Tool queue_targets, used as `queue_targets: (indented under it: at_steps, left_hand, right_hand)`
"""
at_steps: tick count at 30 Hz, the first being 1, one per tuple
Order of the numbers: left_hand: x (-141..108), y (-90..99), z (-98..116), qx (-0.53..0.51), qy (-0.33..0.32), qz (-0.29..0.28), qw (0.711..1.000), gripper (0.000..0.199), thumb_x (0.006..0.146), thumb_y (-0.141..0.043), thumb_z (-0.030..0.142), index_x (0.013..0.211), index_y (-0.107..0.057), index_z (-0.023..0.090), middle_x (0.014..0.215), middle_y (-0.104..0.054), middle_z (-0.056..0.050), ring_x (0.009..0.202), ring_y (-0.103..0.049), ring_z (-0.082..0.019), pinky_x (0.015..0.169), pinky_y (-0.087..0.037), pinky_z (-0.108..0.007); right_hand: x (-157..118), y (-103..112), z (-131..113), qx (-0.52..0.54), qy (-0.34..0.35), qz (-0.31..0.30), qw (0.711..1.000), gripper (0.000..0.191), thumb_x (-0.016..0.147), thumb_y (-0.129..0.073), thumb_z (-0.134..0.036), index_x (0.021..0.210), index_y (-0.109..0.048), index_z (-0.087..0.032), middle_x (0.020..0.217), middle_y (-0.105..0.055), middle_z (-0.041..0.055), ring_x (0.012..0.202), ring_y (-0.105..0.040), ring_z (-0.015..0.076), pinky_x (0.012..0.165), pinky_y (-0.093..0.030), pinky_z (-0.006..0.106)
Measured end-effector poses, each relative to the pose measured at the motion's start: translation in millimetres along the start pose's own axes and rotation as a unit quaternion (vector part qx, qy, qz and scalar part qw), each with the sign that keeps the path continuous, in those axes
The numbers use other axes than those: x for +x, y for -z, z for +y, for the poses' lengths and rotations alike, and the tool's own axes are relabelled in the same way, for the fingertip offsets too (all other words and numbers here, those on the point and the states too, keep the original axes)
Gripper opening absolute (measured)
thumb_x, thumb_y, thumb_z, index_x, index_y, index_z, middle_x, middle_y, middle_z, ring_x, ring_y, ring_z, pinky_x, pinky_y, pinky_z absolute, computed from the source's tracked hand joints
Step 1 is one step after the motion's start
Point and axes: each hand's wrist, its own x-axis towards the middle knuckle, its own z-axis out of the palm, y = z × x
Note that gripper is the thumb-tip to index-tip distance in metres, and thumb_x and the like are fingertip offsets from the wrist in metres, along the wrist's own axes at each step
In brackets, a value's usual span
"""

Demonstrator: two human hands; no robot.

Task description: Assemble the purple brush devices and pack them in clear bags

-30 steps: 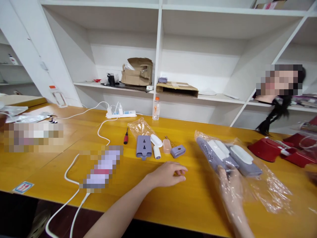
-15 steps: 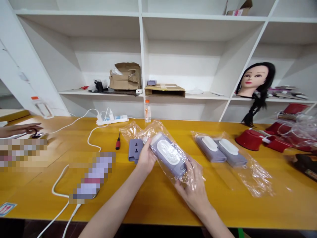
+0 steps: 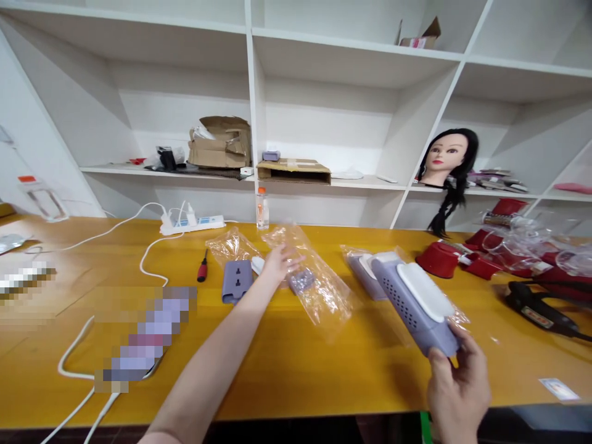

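Observation:
My right hand (image 3: 457, 376) grips the lower end of a purple device (image 3: 407, 302) with a white oval panel and rows of small holes along its side, raised and tilted over the table. Its thumb and fingers pinch the end. My left hand (image 3: 280, 262), slightly blurred, reaches over a clear plastic bag (image 3: 324, 290) with fingers spread; contact is hard to tell. A small purple piece (image 3: 301, 281) shows at the bag. Left of that hand lies a purple part with dark slots (image 3: 237, 280). Another purple device (image 3: 363, 271) sits behind the held one, partly hidden.
A red-handled screwdriver (image 3: 202, 270), a power strip (image 3: 198, 224) and a bottle (image 3: 262, 209) stand or lie toward the back. At right are red parts (image 3: 437, 259) and a black tool (image 3: 531, 311). White cables cross the left side. Shelves hold cardboard boxes and a mannequin head (image 3: 446, 157).
The bagged device was between both hands; now my right hand holds a device out to the right, and a bag lies by my left hand. The other person's hand has left view.

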Motion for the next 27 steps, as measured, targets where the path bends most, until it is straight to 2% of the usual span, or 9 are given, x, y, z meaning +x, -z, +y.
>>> queue_targets:
  at_steps: [7, 12, 15, 17, 20, 22, 24, 26, 27]
  left_hand:
    - [22, -53.3, -62, 0.118, 0.077, -0.028, 0.99, 0.032, 0.084, -0.047, 0.032, 0.11, -0.05, 0.015, 0.109, -0.056, -0.01, 0.092, -0.058, -0.022, 0.075, -0.048, -0.04]
    - [25, -67.6, -67, 0.187, 0.045, -0.012, 0.981, 0.034, 0.083, -0.049, 0.032, 0.113, -0.05, 0.015, 0.112, -0.053, -0.009, 0.094, -0.055, -0.019, 0.078, -0.048, -0.041]
    - [18, -70.3, -57, 0.215, -0.024, 0.001, 0.976, 0.035, 0.082, -0.052, 0.031, 0.113, -0.05, 0.015, 0.116, -0.052, -0.011, 0.099, -0.054, -0.021, 0.081, -0.046, -0.04]
    - [9, -67.4, -48, 0.226, -0.096, 0.018, 0.969, 0.043, 0.076, -0.059, 0.028, 0.116, -0.049, 0.016, 0.126, -0.047, -0.014, 0.115, -0.044, -0.024, 0.091, -0.039, -0.037]
    - [-14, -53.0, -40, 0.244, -0.189, 0.015, 0.951, 0.05, 0.069, -0.065, 0.026, 0.117, -0.05, 0.023, 0.138, -0.037, -0.006, 0.13, -0.024, -0.021, 0.101, -0.025, -0.029]
    - [-32, -38.0, -43, 0.26, -0.204, -0.011, 0.944, 0.039, 0.068, -0.065, 0.027, 0.106, -0.058, 0.024, 0.13, -0.047, -0.005, 0.124, -0.036, -0.022, 0.1, -0.026, -0.029]
    - [-48, -22.0, -54, 0.28, -0.183, -0.055, 0.941, 0.024, 0.065, -0.066, 0.029, 0.086, -0.066, 0.02, 0.105, -0.064, -0.008, 0.102, -0.056, -0.026, 0.093, -0.034, -0.034]
    - [-57, -8.3, -70, 0.297, -0.148, -0.096, 0.938, 0.017, 0.062, -0.068, 0.031, 0.072, -0.067, 0.019, 0.082, -0.069, -0.008, 0.085, -0.062, -0.028, 0.087, -0.039, -0.04]
    - [-59, -3.1, -78, 0.299, -0.135, -0.105, 0.939, 0.018, 0.06, -0.069, 0.032, 0.073, -0.068, 0.019, 0.081, -0.069, -0.008, 0.084, -0.062, -0.028, 0.088, -0.039, -0.041]
  right_hand:
    - [-6, -11, 6, 0.028, 0.026, -0.035, 0.999, 0.05, 0.074, -0.052, -0.037, 0.119, -0.044, -0.015, 0.117, -0.047, 0.0129, 0.109, -0.045, 0.0273, 0.086, -0.04, 0.039]
    - [-18, -30, 16, -0.009, 0.033, -0.079, 0.996, 0.047, 0.075, -0.049, -0.038, 0.117, -0.043, -0.017, 0.115, -0.047, 0.0119, 0.106, -0.046, 0.0264, 0.086, -0.039, 0.041]
    - [-20, -37, 14, -0.043, 0.035, -0.103, 0.993, 0.044, 0.076, -0.048, -0.039, 0.115, -0.043, -0.017, 0.111, -0.049, 0.0108, 0.102, -0.047, 0.0258, 0.087, -0.038, 0.042]
    - [-20, -39, 11, -0.06, 0.037, -0.121, 0.99, 0.043, 0.077, -0.047, -0.038, 0.114, -0.043, -0.018, 0.109, -0.049, 0.0103, 0.101, -0.048, 0.0253, 0.087, -0.038, 0.042]
    - [-21, -42, 7, -0.078, 0.049, -0.138, 0.986, 0.042, 0.078, -0.046, -0.037, 0.114, -0.042, -0.018, 0.108, -0.048, 0.0103, 0.101, -0.048, 0.0248, 0.088, -0.038, 0.042]
    - [-23, -44, 3, -0.095, 0.066, -0.134, 0.984, 0.042, 0.077, -0.046, -0.036, 0.115, -0.041, -0.017, 0.111, -0.047, 0.0112, 0.103, -0.047, 0.0253, 0.089, -0.038, 0.042]
    - [-25, -49, 0, -0.118, 0.088, -0.12, 0.982, 0.044, 0.077, -0.047, -0.035, 0.116, -0.041, -0.016, 0.114, -0.046, 0.0128, 0.106, -0.045, 0.0265, 0.09, -0.037, 0.043]
    - [-26, -55, -4, -0.137, 0.108, -0.107, 0.979, 0.046, 0.077, -0.047, -0.035, 0.118, -0.041, -0.015, 0.117, -0.044, 0.0145, 0.109, -0.043, 0.0278, 0.091, -0.036, 0.045]
    - [-26, -58, -6, -0.142, 0.117, -0.102, 0.978, 0.047, 0.077, -0.047, -0.035, 0.118, -0.041, -0.014, 0.118, -0.043, 0.0152, 0.11, -0.042, 0.0282, 0.092, -0.036, 0.045]
